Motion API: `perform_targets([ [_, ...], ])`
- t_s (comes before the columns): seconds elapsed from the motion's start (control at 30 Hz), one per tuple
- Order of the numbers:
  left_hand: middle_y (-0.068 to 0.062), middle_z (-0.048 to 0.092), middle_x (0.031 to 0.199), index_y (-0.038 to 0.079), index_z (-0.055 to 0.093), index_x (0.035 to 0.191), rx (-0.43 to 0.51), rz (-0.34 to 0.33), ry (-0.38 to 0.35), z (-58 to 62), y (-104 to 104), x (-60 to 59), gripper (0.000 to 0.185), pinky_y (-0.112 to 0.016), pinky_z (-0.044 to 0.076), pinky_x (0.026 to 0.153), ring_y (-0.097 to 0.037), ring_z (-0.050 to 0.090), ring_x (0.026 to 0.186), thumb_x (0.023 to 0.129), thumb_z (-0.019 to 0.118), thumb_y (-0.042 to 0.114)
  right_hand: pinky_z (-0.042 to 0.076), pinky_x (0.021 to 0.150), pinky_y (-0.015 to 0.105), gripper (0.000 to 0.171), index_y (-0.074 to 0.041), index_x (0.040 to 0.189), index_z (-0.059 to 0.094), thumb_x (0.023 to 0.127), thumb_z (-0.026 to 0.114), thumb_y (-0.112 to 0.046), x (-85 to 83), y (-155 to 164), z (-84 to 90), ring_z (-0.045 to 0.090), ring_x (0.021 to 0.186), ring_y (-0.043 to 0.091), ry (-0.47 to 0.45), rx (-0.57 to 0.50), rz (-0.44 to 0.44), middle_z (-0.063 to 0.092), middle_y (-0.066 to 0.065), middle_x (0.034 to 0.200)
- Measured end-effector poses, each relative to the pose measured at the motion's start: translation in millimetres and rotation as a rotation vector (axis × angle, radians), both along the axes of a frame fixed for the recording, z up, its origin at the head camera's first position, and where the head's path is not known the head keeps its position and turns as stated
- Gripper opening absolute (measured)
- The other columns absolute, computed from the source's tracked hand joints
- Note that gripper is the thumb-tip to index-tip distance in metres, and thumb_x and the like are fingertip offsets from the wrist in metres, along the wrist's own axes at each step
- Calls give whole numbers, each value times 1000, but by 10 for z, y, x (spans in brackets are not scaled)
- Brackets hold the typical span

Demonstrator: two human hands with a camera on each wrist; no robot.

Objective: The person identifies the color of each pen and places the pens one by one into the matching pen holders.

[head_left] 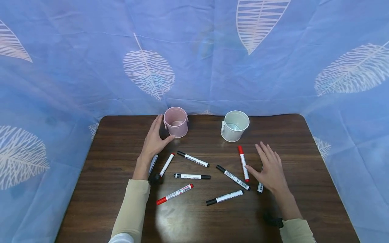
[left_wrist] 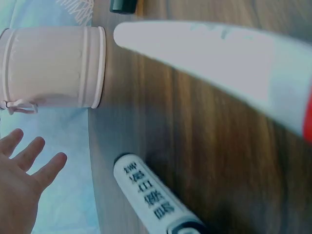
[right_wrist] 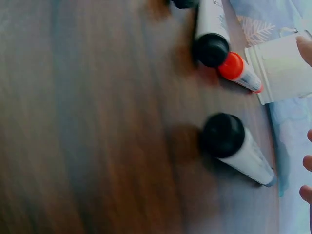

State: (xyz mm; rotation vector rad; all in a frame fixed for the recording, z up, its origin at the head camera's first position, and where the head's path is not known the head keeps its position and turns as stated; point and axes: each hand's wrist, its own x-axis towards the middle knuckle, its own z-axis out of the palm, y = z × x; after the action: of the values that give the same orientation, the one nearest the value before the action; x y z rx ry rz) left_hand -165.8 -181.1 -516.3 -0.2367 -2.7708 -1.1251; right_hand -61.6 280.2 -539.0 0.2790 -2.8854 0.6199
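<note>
Sleeves (head_left: 132, 209), then markers (head_left: 192, 176) on a dark wood table (head_left: 304, 141) (blue leaf-print cloth (head_left: 91, 50) behind).

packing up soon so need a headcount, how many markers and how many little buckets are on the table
markers: 9 (two of them partly covered)
pink bucket: 1
pale green bucket: 1
total: 11
</note>
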Motion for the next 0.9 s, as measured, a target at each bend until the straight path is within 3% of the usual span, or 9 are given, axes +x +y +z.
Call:
perform_targets([
  [0.4, -8, 23, 163, 25, 19, 160, 86, -5, 21, 21, 48, -45, 100, -61, 30, 110, -28, 25, 148, 83, 78, 47, 18, 108, 72, 97, -13, 154, 37, 75, 83, -47, 17, -75, -42, 28, 142, 47, 2, -13, 15, 32, 19, 157],
  [0.57, -8, 23, 163, 20, 21, 160, 93, -16, 6, 57, 83, -108, 100, -59, 28, 111, -25, 23, 149, 83, 76, 52, 18, 108, 72, 96, -13, 153, 38, 76, 83, -47, 28, -105, -44, 28, 142, 46, -20, -12, 10, 32, 18, 158],
  [0.9, -11, 27, 161, 14, 21, 159, 126, -33, -15, 55, 151, -256, 99, -55, 29, 112, -28, 28, 146, 84, 77, 46, 20, 109, 69, 93, -15, 155, 36, 81, 76, -56, 45, -229, -163, 27, 143, 46, -59, -43, 48, 31, 18, 158],
])
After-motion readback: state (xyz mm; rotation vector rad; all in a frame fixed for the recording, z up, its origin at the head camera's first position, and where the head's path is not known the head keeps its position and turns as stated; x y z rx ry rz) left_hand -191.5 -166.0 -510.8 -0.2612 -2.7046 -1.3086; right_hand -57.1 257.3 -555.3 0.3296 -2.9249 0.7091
